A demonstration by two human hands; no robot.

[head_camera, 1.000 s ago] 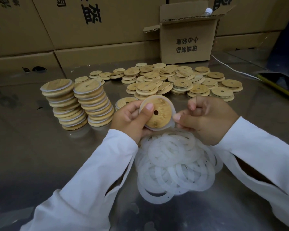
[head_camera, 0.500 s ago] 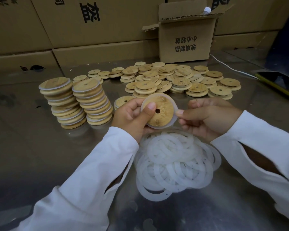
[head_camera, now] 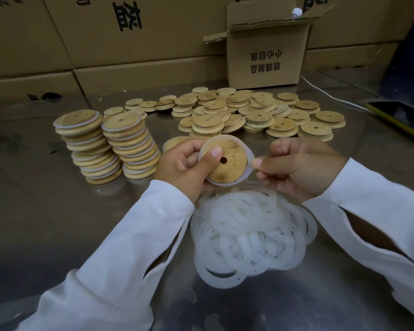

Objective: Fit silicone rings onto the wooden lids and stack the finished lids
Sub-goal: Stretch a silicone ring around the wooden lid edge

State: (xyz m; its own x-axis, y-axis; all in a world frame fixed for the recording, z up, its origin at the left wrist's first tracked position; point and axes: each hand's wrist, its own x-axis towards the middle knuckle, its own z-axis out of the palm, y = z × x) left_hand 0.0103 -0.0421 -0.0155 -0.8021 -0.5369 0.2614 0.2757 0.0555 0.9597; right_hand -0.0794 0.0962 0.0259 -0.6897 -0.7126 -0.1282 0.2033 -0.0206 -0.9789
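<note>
My left hand (head_camera: 184, 164) grips a round wooden lid (head_camera: 230, 163) with a small centre hole, thumb pressed on its face. A translucent silicone ring (head_camera: 247, 158) sits around the lid's rim. My right hand (head_camera: 299, 168) is curled beside it, with thumb and forefinger pinching the ring's right edge. Below the hands lies a heap of loose silicone rings (head_camera: 251, 237). Two tall stacks of ringed lids (head_camera: 110, 146) stand to the left. A spread of bare wooden lids (head_camera: 249, 113) lies behind the hands.
The work surface is a shiny metal table (head_camera: 46, 223). An open cardboard box (head_camera: 268, 48) stands at the back, with large cartons (head_camera: 105, 32) walling the rear. A white cable (head_camera: 330, 96) and a yellow-edged dark object (head_camera: 399, 120) lie at the right.
The lid has turned slightly in my left hand, and my right fingers have shifted along the ring's right edge. The stacks and heap are unchanged.
</note>
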